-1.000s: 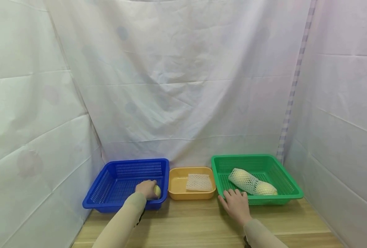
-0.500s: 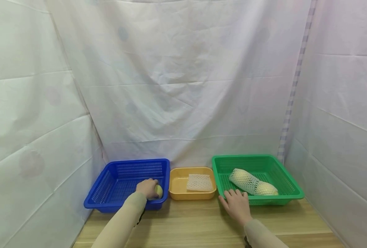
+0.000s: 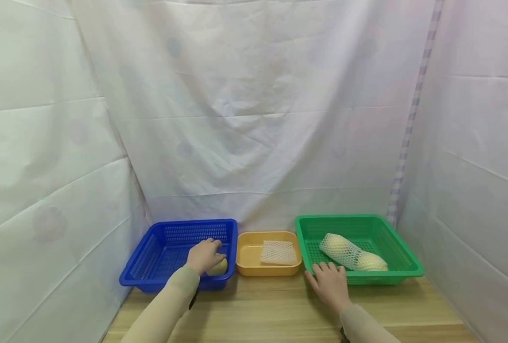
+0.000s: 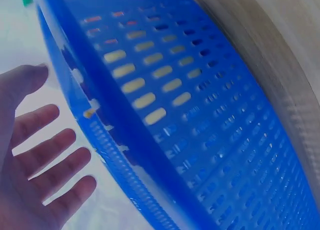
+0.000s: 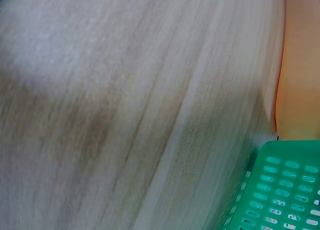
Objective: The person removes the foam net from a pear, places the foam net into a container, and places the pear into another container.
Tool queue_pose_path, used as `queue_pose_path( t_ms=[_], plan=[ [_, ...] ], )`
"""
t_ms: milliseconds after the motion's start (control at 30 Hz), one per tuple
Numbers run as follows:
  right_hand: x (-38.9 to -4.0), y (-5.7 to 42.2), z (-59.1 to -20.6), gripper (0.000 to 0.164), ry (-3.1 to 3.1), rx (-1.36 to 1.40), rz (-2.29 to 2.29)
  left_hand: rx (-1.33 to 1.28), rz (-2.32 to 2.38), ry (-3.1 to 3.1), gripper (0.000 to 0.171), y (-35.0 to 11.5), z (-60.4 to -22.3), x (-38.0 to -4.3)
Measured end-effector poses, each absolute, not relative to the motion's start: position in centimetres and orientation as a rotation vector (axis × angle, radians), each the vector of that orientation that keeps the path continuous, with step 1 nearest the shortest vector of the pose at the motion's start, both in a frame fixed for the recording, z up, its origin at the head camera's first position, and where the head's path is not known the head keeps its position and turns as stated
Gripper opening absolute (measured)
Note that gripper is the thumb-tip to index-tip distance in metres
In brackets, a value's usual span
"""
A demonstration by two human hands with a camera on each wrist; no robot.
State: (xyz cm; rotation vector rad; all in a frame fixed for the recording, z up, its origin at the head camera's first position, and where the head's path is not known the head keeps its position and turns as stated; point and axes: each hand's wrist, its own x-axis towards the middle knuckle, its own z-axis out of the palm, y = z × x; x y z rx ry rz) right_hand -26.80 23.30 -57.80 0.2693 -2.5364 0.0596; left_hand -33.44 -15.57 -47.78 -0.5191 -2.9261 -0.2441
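My left hand (image 3: 204,256) hovers over the near right corner of a blue basket (image 3: 127,276). In the left wrist view its fingers (image 4: 55,162) are spread apart with nothing between them. Below it in the basket lies a pale yellow-green round fruit (image 3: 218,268), partly hidden by the hand; pale patches show through the basket's slots. My right hand (image 3: 331,286) rests on the near left rim of a green basket (image 3: 401,273), fingers extended. Inside that basket lie two pale fruits (image 3: 371,262) in white foam netting (image 3: 349,256).
Between the baskets stands a small orange-yellow tray (image 3: 247,252) holding a flat white foam net (image 3: 277,252). All sit on a wood-grain table (image 3: 262,309). White cloth (image 3: 254,143) hangs behind and along both sides.
My left hand has let go of the round fruit and lifted slightly above it. The fruit stays in the blue basket's corner. My right hand keeps its place on the green rim.
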Motion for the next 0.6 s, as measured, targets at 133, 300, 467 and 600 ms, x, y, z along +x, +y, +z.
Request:
queue_pose_path(
  t_ms=[133,300,467,600],
  plan=[
    [-26.8,23.4,-57.8,0.025,-2.524,0.276,0.059,-0.517,-0.187,-2.848,0.04,-15.1,-48.0,-32.5],
    [-26.7,23.4,-57.8,0.026,-2.532,0.268,0.058,-0.518,-0.176,-2.776,0.044,-14.6,-48.8,-31.0],
    [-26.7,23.4,-57.8,0.028,-2.546,0.264,0.056,-0.52,-0.151,-2.74,0.054,-14.4,-50.3,-29.6],
    [-26.8,23.4,-57.9,0.027,-2.533,0.271,0.052,-0.511,-0.141,-2.752,0.064,-14.3,-51.4,-29.0]
  ],
)
